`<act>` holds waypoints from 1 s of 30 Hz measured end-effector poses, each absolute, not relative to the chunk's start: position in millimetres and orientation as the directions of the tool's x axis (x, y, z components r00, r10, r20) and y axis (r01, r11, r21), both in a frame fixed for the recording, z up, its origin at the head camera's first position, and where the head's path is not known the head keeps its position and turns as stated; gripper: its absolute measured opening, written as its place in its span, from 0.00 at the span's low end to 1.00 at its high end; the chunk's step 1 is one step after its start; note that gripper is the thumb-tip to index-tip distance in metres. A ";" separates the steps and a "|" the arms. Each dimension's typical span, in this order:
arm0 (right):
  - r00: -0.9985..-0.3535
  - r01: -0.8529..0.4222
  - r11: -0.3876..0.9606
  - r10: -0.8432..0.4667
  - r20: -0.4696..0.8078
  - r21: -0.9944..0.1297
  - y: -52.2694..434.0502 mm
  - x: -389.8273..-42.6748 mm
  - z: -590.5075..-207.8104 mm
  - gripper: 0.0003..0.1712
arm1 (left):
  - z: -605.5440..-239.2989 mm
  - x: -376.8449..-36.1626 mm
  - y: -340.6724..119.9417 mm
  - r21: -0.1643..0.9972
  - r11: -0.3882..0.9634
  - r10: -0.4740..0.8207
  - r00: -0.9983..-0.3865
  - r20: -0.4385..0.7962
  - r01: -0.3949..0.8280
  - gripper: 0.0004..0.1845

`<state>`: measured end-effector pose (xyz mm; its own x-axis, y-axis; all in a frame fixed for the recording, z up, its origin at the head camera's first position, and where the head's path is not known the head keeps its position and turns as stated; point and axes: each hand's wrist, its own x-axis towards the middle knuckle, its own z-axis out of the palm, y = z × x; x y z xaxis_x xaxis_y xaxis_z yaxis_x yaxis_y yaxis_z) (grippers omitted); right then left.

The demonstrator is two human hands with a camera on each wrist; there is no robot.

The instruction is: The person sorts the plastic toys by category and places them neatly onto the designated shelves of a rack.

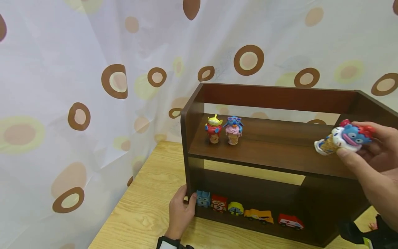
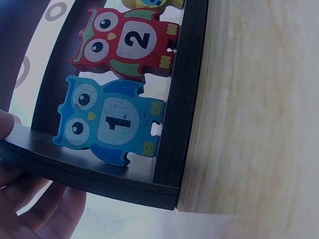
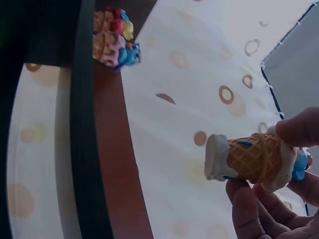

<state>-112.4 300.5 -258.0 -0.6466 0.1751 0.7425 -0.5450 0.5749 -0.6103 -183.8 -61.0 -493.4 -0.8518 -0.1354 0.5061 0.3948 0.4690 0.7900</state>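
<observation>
My right hand point(image 1: 377, 162) pinches an ice-cream-cone figurine point(image 1: 345, 138) with a blue face and red top, held tilted before the upper shelf's right part. In the right wrist view the figurine's waffle cone point(image 3: 254, 154) points left, its white base outermost. My left hand point(image 1: 181, 211) grips the left side panel of the dark brown shelf unit point(image 1: 276, 167) near its bottom, thumb inside and fingers outside. A green alien cone figurine point(image 1: 214, 129) and a blue cone figurine with sunglasses point(image 1: 234, 130) stand side by side at the upper shelf's left end.
Along the lower shelf stand a blue owl block point(image 1: 203, 199), a red owl block point(image 1: 219, 203), a yellow toy car point(image 1: 235, 208), an orange toy truck point(image 1: 258, 215) and a red-and-white toy ambulance point(image 1: 290, 221). Beneath is a wooden table point(image 1: 140, 207); a patterned curtain point(image 1: 77, 52) hangs behind.
</observation>
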 end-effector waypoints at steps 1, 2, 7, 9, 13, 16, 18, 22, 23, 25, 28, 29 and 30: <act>-0.650 -0.565 0.572 0.136 0.748 -0.595 293.3 -112.6 -254.7 0.38 | -493.3 -183.8 -61.2 0.789 0.470 -0.136 -0.851 0.508 0.396 0.15; -0.656 -0.567 0.581 0.109 0.747 -0.583 286.0 -112.6 -251.5 0.38 | -493.4 -183.9 -61.3 0.790 0.470 -0.138 -0.851 0.507 0.395 0.15; -0.685 -0.535 0.645 0.048 0.727 -0.547 264.5 -115.2 -244.0 0.33 | -495.1 -184.4 -60.3 0.778 0.471 -0.137 -0.837 0.530 0.416 0.16; -0.702 -0.510 0.670 0.038 0.711 -0.540 261.6 -119.4 -244.1 0.32 | -495.0 -184.4 -59.7 0.773 0.474 -0.135 -0.832 0.538 0.422 0.16; -0.741 -0.481 0.697 0.001 0.671 -0.532 252.3 -131.1 -242.7 0.31 | -493.7 -183.9 -59.9 0.769 0.483 -0.137 -0.832 0.538 0.418 0.15; -0.764 -0.479 0.700 -0.034 0.645 -0.530 241.0 -140.4 -240.2 0.30 | -492.9 -183.4 -60.6 0.770 0.488 -0.144 -0.833 0.535 0.410 0.15; -0.779 -0.473 0.706 -0.055 0.625 -0.527 233.9 -144.9 -238.7 0.31 | -492.8 -183.1 -60.7 0.772 0.488 -0.147 -0.834 0.532 0.407 0.15; -0.804 -0.458 0.720 -0.085 0.589 -0.521 220.2 -151.3 -236.7 0.32 | -493.5 -183.2 -61.0 0.773 0.490 -0.149 -0.835 0.530 0.403 0.15; -0.807 -0.455 0.725 -0.090 0.583 -0.518 217.3 -152.7 -236.3 0.32 | -493.8 -183.3 -61.0 0.772 0.492 -0.150 -0.835 0.530 0.402 0.15; -0.811 -0.447 0.733 -0.091 0.578 -0.512 211.8 -156.1 -235.8 0.31 | -494.2 -183.8 -61.0 0.772 0.495 -0.150 -0.836 0.528 0.399 0.15; -0.817 -0.436 0.741 -0.088 0.570 -0.511 207.4 -160.9 -236.5 0.32 | -494.5 -184.5 -60.9 0.773 0.495 -0.145 -0.840 0.523 0.396 0.15; -0.820 -0.431 0.745 -0.086 0.566 -0.510 206.7 -162.5 -237.1 0.32 | -494.8 -185.0 -61.0 0.773 0.496 -0.144 -0.840 0.523 0.396 0.15; -0.822 -0.427 0.747 -0.085 0.563 -0.510 206.3 -163.9 -237.7 0.32 | -494.8 -185.2 -61.0 0.773 0.495 -0.142 -0.841 0.522 0.397 0.15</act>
<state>-163.9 206.3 -237.7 -0.8220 -0.0850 0.5631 -0.4267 0.7469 -0.5100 -185.2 -61.0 -494.8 -0.8413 -0.1415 0.5218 0.3965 0.4946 0.7734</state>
